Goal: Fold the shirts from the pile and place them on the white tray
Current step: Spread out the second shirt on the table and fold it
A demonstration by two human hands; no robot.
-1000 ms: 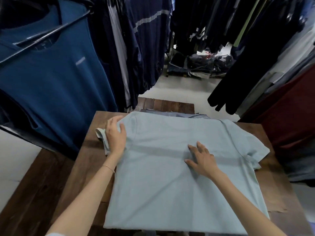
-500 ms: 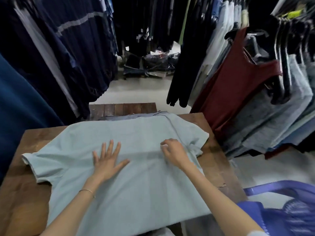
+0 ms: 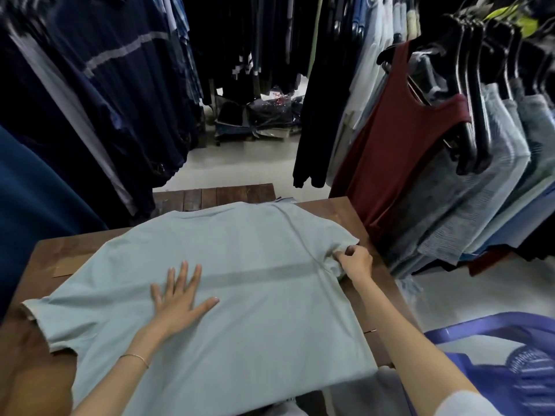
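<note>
- Racks of hanging clothes are crowding in on both sides of you: dark navy garments (image 3: 105, 85) are hanging on your left, and a maroon tank top (image 3: 399, 151) is hanging on a black hanger on your right, just beside grey and pale blue tops.
- Bagged clothes (image 3: 261, 115) are lying on the pale floor at the far end of the aisle.
- Right in front of you, a brown wooden table (image 3: 339, 214) is carrying a pale green T-shirt (image 3: 264, 310), which is lying spread flat over most of the top, its hem toward you.
- A strip of bluish cloth (image 3: 285, 201) is peeking out from under the T-shirt's far edge.
- Your left hand (image 3: 177, 301) is pressing palm down on the middle of the T-shirt, with fingers straight and fanned apart, gripping nothing.
- A thin bracelet (image 3: 135, 357) is sitting on that wrist.
- Your right hand (image 3: 356, 261) is pinching the right sleeve (image 3: 336, 244) at its edge, with fingers curled round the bunched fabric near the table's right side.
- The left sleeve (image 3: 39, 319) is lying flat, well apart from both hands, near the table's left side.
- A blue plastic basket (image 3: 480, 328) is sitting beside the table at your lower right, and its contents are looking too blurred to tell.
</note>
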